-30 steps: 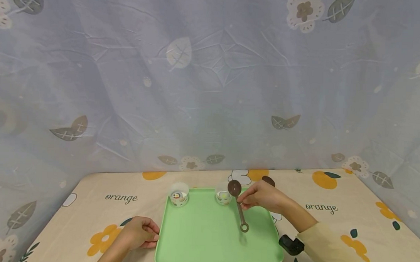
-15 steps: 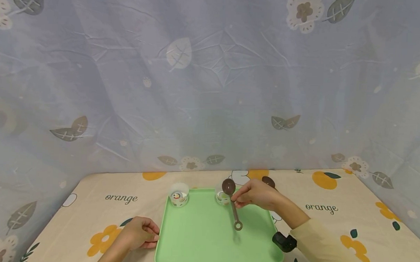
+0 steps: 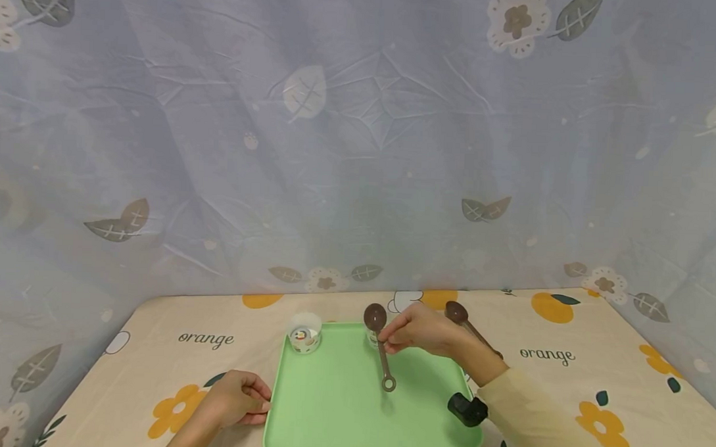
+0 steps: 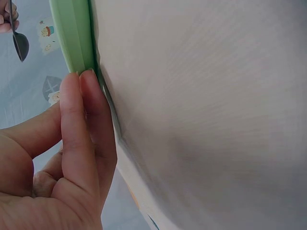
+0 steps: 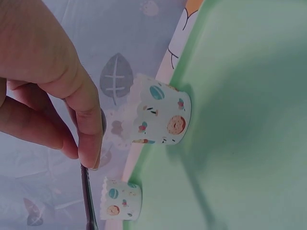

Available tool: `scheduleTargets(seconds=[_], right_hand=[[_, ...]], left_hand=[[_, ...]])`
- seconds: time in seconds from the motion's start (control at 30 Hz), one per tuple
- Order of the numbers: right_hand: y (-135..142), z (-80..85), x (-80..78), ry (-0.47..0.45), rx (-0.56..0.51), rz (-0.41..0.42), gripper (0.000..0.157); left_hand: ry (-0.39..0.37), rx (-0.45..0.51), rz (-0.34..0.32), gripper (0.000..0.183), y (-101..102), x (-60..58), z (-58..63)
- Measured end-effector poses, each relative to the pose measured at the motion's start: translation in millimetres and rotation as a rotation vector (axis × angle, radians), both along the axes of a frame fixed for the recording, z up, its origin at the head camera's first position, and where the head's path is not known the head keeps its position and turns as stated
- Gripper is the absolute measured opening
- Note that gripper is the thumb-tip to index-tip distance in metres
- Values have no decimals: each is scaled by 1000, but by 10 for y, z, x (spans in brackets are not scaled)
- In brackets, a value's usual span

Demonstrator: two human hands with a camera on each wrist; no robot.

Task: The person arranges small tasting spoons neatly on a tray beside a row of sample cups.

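Observation:
My right hand [image 3: 419, 331] pinches a brown round-bowled spoon [image 3: 375, 317] by the upper part of its handle. The bowl points away, and the handle, with a ring at its end, hangs over the green tray [image 3: 340, 400]. In the head view the bowl overlaps the right paper cup [image 3: 372, 341], hiding part of it. This cup [image 5: 160, 115] stands upright in the right wrist view, just beside the hand. At the tray's left edge my left hand [image 3: 242, 398] rests its fingertips against the outer rim; its fingers [image 4: 79, 139] look fairly straight in the left wrist view.
A second paper cup [image 3: 304, 333] stands at the tray's far left corner. Beyond the right forearm, a similar brown spoon [image 3: 457, 312] lies by the tray's far right corner. A patterned cloth [image 3: 207, 317] covers the table, and a grey curtain [image 3: 360, 151] hangs behind.
My right hand has moved left with the spoon, bringing its bowl in front of the right cup. More of the other spoon now shows. My left hand has stayed in place.

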State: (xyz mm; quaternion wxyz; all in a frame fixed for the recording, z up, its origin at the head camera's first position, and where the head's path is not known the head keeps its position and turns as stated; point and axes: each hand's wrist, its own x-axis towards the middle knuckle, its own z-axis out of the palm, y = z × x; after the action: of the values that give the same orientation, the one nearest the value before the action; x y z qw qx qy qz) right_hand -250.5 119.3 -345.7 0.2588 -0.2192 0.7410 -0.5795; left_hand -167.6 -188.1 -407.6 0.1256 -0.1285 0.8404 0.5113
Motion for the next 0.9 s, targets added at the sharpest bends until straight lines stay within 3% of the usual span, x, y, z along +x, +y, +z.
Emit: scheduleTargets(seconds=[0.9], right_hand=[[-379, -109, -17, -42, 7, -51, 18]], left_hand=[[4, 7, -26, 10, -12, 7, 8]])
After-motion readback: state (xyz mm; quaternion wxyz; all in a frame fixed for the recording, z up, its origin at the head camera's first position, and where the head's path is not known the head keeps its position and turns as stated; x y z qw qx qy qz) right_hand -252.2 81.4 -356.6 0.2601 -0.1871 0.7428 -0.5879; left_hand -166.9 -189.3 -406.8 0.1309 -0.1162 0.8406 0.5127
